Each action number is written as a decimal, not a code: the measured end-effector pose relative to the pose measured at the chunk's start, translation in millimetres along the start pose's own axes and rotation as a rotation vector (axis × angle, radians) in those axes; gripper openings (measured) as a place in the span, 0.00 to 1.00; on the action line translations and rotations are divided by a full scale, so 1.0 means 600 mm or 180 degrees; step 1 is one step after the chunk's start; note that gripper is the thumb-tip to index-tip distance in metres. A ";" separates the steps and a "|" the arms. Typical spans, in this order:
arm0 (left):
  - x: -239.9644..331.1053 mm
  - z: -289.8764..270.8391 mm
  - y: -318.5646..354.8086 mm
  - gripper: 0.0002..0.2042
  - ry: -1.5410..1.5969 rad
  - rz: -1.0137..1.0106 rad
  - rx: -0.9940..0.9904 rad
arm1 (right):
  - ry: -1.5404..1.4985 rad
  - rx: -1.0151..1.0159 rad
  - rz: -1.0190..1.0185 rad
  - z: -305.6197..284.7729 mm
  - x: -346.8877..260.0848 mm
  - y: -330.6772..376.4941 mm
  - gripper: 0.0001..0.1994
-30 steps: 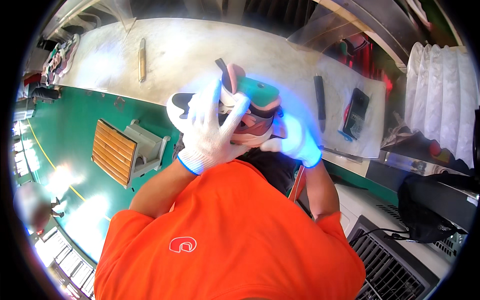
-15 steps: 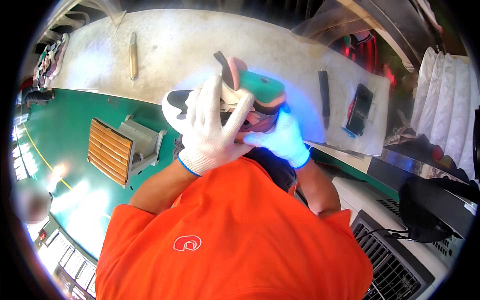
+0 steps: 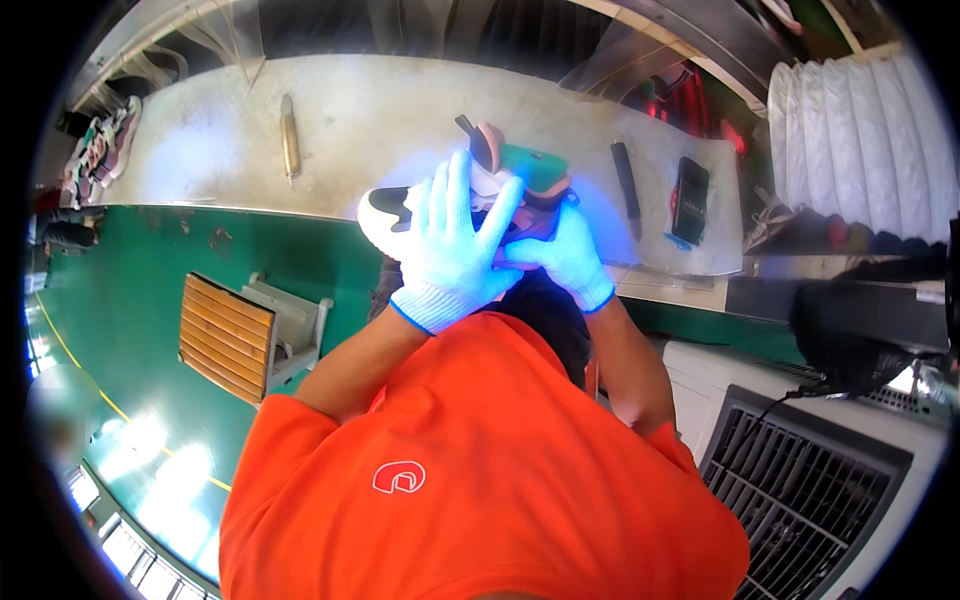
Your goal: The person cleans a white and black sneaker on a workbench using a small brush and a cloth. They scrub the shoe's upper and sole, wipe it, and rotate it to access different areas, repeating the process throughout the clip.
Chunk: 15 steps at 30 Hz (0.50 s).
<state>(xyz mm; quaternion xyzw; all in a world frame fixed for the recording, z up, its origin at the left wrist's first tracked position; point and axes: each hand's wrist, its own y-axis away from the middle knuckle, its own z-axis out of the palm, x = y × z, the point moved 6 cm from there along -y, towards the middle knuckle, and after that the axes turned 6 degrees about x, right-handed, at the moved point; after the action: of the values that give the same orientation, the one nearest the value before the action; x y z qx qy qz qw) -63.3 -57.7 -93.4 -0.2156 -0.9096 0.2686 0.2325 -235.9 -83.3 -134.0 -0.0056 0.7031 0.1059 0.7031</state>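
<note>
A sneaker (image 3: pixel 382 220) with a white toe, dark patches, a green and pink upper part and a black pull loop sits at the front edge of the worktable. My left hand (image 3: pixel 448 240), in a white knitted glove tinted blue by light, lies over its near side with fingers spread across the upper. My right hand (image 3: pixel 574 256), gloved alike, wraps the other end of the shoe, its thumb pointing toward the left hand. Both hands hold the sneaker between them and hide much of its side and its sole.
On the pale worktable (image 3: pixel 370 100) lie a wooden-handled pointed tool (image 3: pixel 289 138) to the left, and a black stick-like tool (image 3: pixel 626 188) and a phone (image 3: pixel 690 200) to the right. More shoes (image 3: pixel 105 150) stand at the far left. A slatted wooden stool (image 3: pixel 228 335) is on the green floor.
The whole view has shifted. Blue light now covers both gloves, where before it was mainly on the right one. The grip on the sneaker looks the same.
</note>
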 end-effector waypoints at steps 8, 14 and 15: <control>-0.161 -0.111 0.030 0.49 0.1068 -0.0678 -0.0557 | -0.0045 -0.0054 0.0334 -0.024 0.049 -0.006 0.32; -0.150 -0.077 -0.009 0.53 0.0698 -0.0740 -0.1456 | -0.0437 0.0088 -0.0095 -0.011 0.038 -0.001 0.33; -0.142 -0.072 -0.022 0.52 0.0603 -0.0607 -0.1448 | -0.0473 0.0059 -0.0013 -0.010 0.036 -0.002 0.33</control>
<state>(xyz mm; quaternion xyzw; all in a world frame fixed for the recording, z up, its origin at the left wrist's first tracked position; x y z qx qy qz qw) 24.7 -94.9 -79.6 -0.1997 -0.9370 0.0127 0.2864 -242.0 -82.3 -155.7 0.0074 0.6499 0.0982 0.7536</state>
